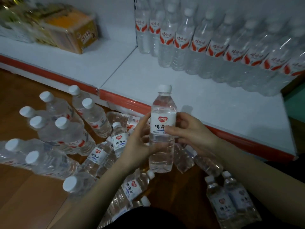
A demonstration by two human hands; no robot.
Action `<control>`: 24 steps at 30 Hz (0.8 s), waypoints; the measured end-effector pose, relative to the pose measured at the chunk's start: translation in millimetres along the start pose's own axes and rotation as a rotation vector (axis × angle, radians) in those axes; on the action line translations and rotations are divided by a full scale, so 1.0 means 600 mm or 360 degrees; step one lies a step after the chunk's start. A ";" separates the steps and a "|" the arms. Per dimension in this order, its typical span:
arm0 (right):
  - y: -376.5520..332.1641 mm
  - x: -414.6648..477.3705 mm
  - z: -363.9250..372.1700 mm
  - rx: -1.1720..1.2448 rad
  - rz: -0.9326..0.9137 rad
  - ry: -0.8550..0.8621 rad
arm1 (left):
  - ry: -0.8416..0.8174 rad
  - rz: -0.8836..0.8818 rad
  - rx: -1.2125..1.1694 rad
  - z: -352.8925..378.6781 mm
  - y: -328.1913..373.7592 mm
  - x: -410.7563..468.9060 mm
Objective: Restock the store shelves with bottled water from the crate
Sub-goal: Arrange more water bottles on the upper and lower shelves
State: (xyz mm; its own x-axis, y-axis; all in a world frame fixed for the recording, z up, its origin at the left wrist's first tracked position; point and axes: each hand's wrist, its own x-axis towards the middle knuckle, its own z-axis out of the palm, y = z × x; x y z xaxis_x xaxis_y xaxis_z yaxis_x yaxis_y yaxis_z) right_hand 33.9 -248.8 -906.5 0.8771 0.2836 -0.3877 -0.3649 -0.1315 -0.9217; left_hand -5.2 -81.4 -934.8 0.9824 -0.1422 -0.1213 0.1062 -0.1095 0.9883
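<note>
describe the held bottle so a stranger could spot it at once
Find the white shelf with the red front edge. Before it, the left hand and right hand hold one water bottle upright. Unlike the floor bottles, it is lifted, its red-heart label facing the camera.

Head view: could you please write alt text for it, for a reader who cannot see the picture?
The left hand and right hand hold an upright water bottle in front of a low white shelf. Red-labelled bottles stand in rows at the shelf's back right; many more bottles lie and stand on the wooden floor.
</note>
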 end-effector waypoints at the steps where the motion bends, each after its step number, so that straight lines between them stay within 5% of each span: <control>1: -0.015 -0.005 0.001 -0.0063 -0.0043 -0.0046 | 0.0037 0.0037 -0.0003 -0.006 0.014 0.000; 16: -0.333 -0.142 0.011 -0.0332 -0.0836 0.0198 | 0.0292 0.0785 -0.0006 -0.058 0.330 0.003; 24: -0.522 -0.235 -0.026 -0.0524 -0.1262 0.0348 | 0.0113 0.1265 0.0087 -0.046 0.550 0.032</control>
State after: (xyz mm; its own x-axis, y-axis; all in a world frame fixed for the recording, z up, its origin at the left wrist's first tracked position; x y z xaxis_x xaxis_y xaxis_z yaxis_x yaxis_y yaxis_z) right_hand 29.2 -262.7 -562.9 0.8861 0.2239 0.4058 0.4546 -0.2493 -0.8551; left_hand 53.1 -93.4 -608.6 0.7685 -0.1348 0.6255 -0.6357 -0.0499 0.7703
